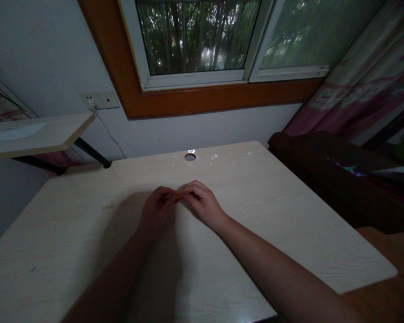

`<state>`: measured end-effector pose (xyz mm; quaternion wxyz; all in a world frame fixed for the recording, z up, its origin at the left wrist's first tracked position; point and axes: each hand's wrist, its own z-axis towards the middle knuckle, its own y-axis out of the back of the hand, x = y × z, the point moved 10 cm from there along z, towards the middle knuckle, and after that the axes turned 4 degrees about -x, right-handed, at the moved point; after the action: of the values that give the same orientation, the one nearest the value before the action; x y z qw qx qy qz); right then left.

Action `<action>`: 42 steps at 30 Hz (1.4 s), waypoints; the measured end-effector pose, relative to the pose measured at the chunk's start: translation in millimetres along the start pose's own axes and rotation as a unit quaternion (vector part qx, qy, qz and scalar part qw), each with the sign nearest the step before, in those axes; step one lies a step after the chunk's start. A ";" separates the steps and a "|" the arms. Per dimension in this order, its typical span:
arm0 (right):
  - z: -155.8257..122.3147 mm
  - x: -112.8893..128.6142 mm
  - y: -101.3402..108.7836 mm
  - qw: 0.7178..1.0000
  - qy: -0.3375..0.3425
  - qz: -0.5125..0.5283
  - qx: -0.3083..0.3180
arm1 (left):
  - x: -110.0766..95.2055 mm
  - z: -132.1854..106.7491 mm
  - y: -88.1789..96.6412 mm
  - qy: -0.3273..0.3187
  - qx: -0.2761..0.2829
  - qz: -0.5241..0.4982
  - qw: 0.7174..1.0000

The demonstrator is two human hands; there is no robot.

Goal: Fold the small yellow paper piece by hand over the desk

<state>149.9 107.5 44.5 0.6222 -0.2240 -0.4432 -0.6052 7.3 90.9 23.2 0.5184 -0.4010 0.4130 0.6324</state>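
My left hand (157, 207) and my right hand (202, 202) meet near the middle of a pale wooden desk (289, 224). Both hands have their fingers curled and pinched together around a small orange thing (177, 195) between the fingertips. Only a sliver of it shows, and I cannot tell what it is. Both forearms reach in from the bottom of the view and rest low over the desk.
A round cable hole (190, 156) sits near the desk's far edge. A raised side shelf (37, 134) stands at the left, with a wall socket (99, 101) and a cord behind. A window (202, 40) is ahead. Dark furniture (340, 179) and curtains are at the right.
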 end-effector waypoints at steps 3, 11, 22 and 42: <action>0.6 -0.8 3.6 1.000 -0.001 0.006 -0.018 | -11.5 -1.3 -3.5 -0.041 0.011 0.018 0.999; 0.7 0.6 4.5 1.000 -0.011 0.001 -0.016 | -18.6 -0.7 -0.3 -0.088 0.005 0.098 0.991; -7.0 -30.2 2.1 0.989 -0.126 0.063 -0.048 | -8.3 0.9 5.6 -0.055 -0.028 0.074 0.995; -8.7 -39.1 -2.8 0.981 -0.146 0.114 -0.058 | 6.5 -0.6 3.2 -0.011 -0.043 0.023 0.999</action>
<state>154.6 121.6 7.2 0.6019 -0.3946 -0.4648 -0.5157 3.2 92.1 17.3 0.4902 -0.4066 0.3890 0.6656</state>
